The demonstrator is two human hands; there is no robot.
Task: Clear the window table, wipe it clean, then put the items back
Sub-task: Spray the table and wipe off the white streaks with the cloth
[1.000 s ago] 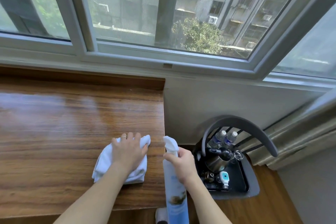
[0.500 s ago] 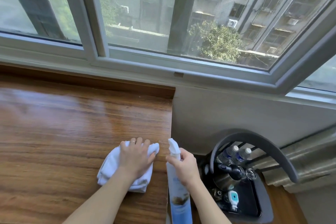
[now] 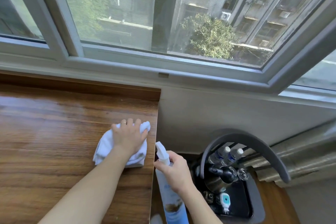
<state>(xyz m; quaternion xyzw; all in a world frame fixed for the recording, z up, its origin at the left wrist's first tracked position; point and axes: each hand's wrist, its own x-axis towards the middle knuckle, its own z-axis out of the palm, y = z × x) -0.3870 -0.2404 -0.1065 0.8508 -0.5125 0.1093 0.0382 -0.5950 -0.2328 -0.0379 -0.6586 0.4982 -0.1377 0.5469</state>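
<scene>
Wiping step in hand, judged from the bare wooden top. To do it well:

Window table (image 3: 54, 142), filling the left half of the frame, brown and glossy, right edge running down the centre. Best to work in long overlapping passes, from the far strip under the window frame toward the near edge, not leaving the right border dry.

Tray (image 3: 243, 203) at lower right, on the chair seat, well apart from the top, carrying two water bottles (image 3: 227, 155), a kettle (image 3: 220, 176) and small pieces. Left there until the wood is dry.

Spray bottle (image 3: 169, 187), bottom centre, just beside the table edge, nozzle aimed up and left. Gripped at the neck by the right hand (image 3: 175, 171), fingers curled around it. Light mist only, ahead of the cloth.

White cloth (image 3: 109, 148), bunched, lying on the top near the right edge. Better folded flat for wider contact.

Left hand (image 3: 130, 137) spread wide on the cloth, palm pressing down, fingers almost straight. Even pressure, no scrubbing.
</scene>
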